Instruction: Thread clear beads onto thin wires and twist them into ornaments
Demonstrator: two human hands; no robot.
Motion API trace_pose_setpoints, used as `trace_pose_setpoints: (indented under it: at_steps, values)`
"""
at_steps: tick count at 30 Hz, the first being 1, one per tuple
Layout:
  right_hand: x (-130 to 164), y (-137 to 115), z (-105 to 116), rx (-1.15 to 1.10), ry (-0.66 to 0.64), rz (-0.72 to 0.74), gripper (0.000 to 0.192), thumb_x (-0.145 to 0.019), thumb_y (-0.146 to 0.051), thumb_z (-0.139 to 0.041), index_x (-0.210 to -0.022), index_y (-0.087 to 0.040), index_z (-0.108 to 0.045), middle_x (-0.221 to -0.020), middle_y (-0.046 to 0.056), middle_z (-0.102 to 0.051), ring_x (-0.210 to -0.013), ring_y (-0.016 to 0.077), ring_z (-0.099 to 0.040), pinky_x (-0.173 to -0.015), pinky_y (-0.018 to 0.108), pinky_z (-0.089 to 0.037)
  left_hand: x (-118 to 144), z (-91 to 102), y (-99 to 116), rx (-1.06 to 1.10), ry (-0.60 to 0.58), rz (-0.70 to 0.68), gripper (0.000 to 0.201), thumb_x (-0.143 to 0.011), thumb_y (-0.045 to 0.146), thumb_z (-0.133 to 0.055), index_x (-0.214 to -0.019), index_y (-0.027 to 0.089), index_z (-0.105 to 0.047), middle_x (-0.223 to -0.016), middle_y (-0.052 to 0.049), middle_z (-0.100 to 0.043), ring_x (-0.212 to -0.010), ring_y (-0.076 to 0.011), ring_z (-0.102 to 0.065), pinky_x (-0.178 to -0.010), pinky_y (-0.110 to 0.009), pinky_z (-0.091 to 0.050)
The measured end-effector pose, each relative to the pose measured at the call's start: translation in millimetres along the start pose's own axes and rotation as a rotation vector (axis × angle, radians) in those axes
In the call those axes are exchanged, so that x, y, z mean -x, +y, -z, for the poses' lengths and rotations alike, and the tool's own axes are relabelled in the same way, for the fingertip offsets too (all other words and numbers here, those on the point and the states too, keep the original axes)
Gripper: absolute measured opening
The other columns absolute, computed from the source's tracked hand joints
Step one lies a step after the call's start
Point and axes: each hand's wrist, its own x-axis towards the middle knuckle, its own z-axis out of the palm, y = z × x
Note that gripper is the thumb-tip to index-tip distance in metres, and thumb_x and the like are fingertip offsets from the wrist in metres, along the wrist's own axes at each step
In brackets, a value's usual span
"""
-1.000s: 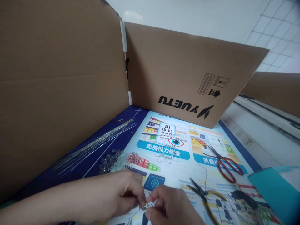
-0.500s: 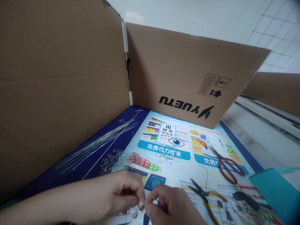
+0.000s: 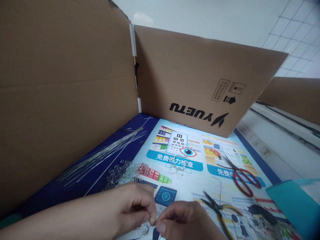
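My left hand (image 3: 130, 208) and my right hand (image 3: 186, 221) meet at the bottom middle of the view, fingertips pinched together on a thin wire (image 3: 156, 220). A clear bead (image 3: 144, 230) hangs on that wire just below my left fingers. A heap of clear beads (image 3: 120, 171) lies just beyond my left hand. A bundle of thin silver wires (image 3: 105, 151) lies further left on the dark blue edge of the printed poster (image 3: 185, 160).
Yellow-handled pliers (image 3: 218, 208) lie right of my right hand. Red-handled scissors (image 3: 241, 176) lie further right. A small finished wire-and-bead piece (image 3: 178, 168) rests on the poster. Cardboard walls (image 3: 195, 76) close off the left and back. A teal box (image 3: 295, 203) sits at the right edge.
My hands have shifted slightly lower and closer together. The small bead cluster seen between my fingers earlier is gone from view, and one bead now hangs on the wire.
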Motion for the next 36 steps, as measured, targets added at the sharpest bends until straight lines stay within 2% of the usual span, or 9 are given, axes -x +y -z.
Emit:
trace_pose_setpoints:
  at_steps: [7,17,22,26,29,32,36]
  values:
    - [-1,2,-1,0.028,0.012,0.034,0.019,-0.066,-0.009,-0.051,-0.066,-0.015,-0.069,-0.053,0.0,-0.062,-0.044,0.007,-0.051,-0.045,0.016,-0.032,1,-0.8,5,-0.026,0.001,0.006,0.02,-0.084,0.021,-0.046,-0.079,0.023,-0.065,-0.08,0.002,-0.059,-0.077,-0.0143,-0.054,-0.069,-0.023,-0.041]
    - [-4,4,-5,-0.031,0.042,0.04,0.017,-0.062,-0.01,-0.049,-0.062,-0.014,-0.065,-0.046,-0.002,-0.055,-0.042,0.0085,-0.051,-0.042,0.016,-0.033,-1,-1.5,7,-0.05,0.002,-0.034,0.02,-0.083,0.017,-0.046,-0.078,0.022,-0.064,-0.08,0.003,-0.06,-0.078,-0.0123,-0.055,-0.074,-0.021,-0.04]
    - [1,-4,-2,0.037,0.034,0.072,0.015,-0.061,-0.009,-0.049,-0.057,-0.014,-0.063,-0.046,-0.003,-0.052,-0.045,0.0081,-0.05,-0.043,0.016,-0.032,-6,-11.0,-4,0.155,0.048,0.076,0.011,-0.079,0.028,-0.052,-0.081,0.02,-0.06,-0.073,0.002,-0.056,-0.066,-0.0124,-0.049,-0.059,-0.022,-0.038]
    - [2,-7,-1,0.14,0.054,0.058,0.012,-0.064,-0.014,-0.052,-0.056,-0.015,-0.062,-0.046,-0.003,-0.05,-0.046,0.0085,-0.048,-0.042,0.016,-0.029,-14,-14.7,-4,0.402,0.053,0.129,0.018,-0.07,0.034,-0.059,-0.075,0.018,-0.052,-0.065,0.004,-0.049,-0.056,-0.0096,-0.038,-0.049,-0.02,-0.03]
    - [1,-5,-1,0.154,0.044,0.061,0.013,-0.065,-0.015,-0.052,-0.058,-0.015,-0.062,-0.046,-0.003,-0.05,-0.045,0.0078,-0.047,-0.042,0.016,-0.029,-16,-12.9,3,0.432,0.049,0.146,0.023,-0.07,0.039,-0.057,-0.071,0.018,-0.047,-0.06,0.006,-0.042,-0.053,-0.0095,-0.033,-0.047,-0.021,-0.026]
    - [0,-2,-1,0.104,0.028,0.072,0.015,-0.068,-0.015,-0.05,-0.064,-0.015,-0.064,-0.05,-0.002,-0.055,-0.045,0.0075,-0.048,-0.043,0.016,-0.03,-13,-10.1,9,0.395,0.052,0.128,0.024,-0.073,0.041,-0.055,-0.072,0.018,-0.047,-0.064,0.005,-0.042,-0.057,-0.0104,-0.035,-0.05,-0.021,-0.027]
    - [1,-2,1,0.038,0.021,0.028,0.013,-0.07,-0.017,-0.052,-0.065,-0.014,-0.064,-0.053,0.0,-0.058,-0.045,0.0072,-0.049,-0.046,0.017,-0.034,-11,-8.8,8,0.432,0.038,0.134,0.025,-0.075,0.043,-0.055,-0.075,0.019,-0.048,-0.06,0.006,-0.04,-0.052,-0.009,-0.032,-0.046,-0.02,-0.025]
